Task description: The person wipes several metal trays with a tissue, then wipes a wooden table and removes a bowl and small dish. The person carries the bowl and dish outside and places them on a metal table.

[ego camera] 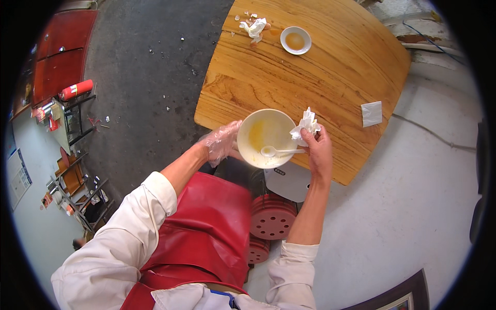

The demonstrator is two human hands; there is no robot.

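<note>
My left hand [223,143], in a clear plastic glove, holds the left rim of a cream bowl [281,128] at the table's near edge. Yellowish liquid residue lies in the bowl, and a white spoon [271,151] rests inside with its handle over the right rim. A crumpled white tissue [308,124] is pinched between the thumb and fingers of my bare right hand [318,149]. That hand is right beside the bowl's rim and the spoon handle; whether it touches the handle I cannot tell.
On the wooden table [302,81] are a small dish of brown liquid [295,40], crumpled tissue [254,29] with scraps, and a flat napkin [371,114]. Red stacked stools [273,219] stand beneath its near edge. A fire extinguisher [76,90] and cabinet [64,50] are at left.
</note>
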